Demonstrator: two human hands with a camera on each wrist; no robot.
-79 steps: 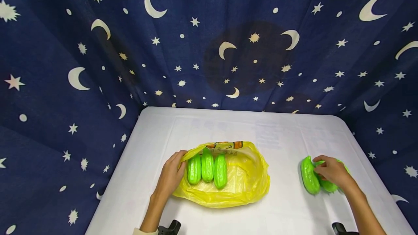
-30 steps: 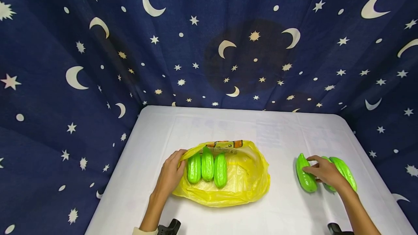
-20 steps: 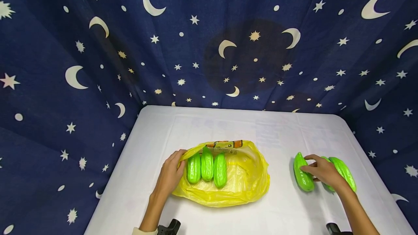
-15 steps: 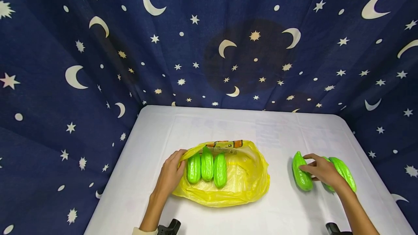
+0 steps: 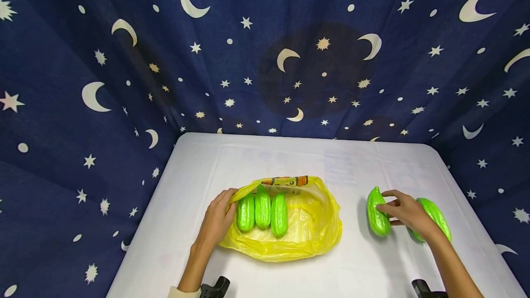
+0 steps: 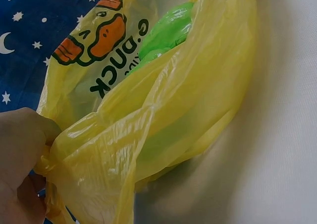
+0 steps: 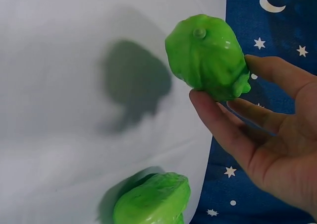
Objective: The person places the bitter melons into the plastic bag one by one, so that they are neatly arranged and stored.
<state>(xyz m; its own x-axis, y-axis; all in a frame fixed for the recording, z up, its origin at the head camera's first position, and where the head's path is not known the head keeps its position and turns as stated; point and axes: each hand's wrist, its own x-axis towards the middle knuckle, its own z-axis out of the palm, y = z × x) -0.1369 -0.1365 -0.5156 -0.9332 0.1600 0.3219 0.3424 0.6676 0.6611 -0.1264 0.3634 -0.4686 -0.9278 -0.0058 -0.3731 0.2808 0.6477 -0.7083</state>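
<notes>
My right hand [image 5: 407,211] pinches a glossy green toy cucumber [image 5: 377,215] between thumb and fingers, its pointed tip facing away from me. In the right wrist view the cucumber [image 7: 205,58] stands off the white cloth, its shadow lying apart from it. My left hand [image 5: 217,217] grips the left edge of a yellow plastic bag [image 5: 310,252], keeping its mouth spread. Inside, on the left side, three similar cucumbers [image 5: 262,210] lie side by side. The left wrist view shows the bag's gathered edge [image 6: 94,164] between my fingers and a duck print.
Right of my right hand lies another green cucumber [image 5: 436,217], with a further green piece partly hidden under the hand. A white cloth [image 5: 290,155] covers the table. Dark blue curtains [image 5: 265,59] with moons and stars stand behind and at both sides.
My right hand has taken one cucumber from the group at right, moved it left and raised it off the cloth. My left hand keeps its grip on the bag.
</notes>
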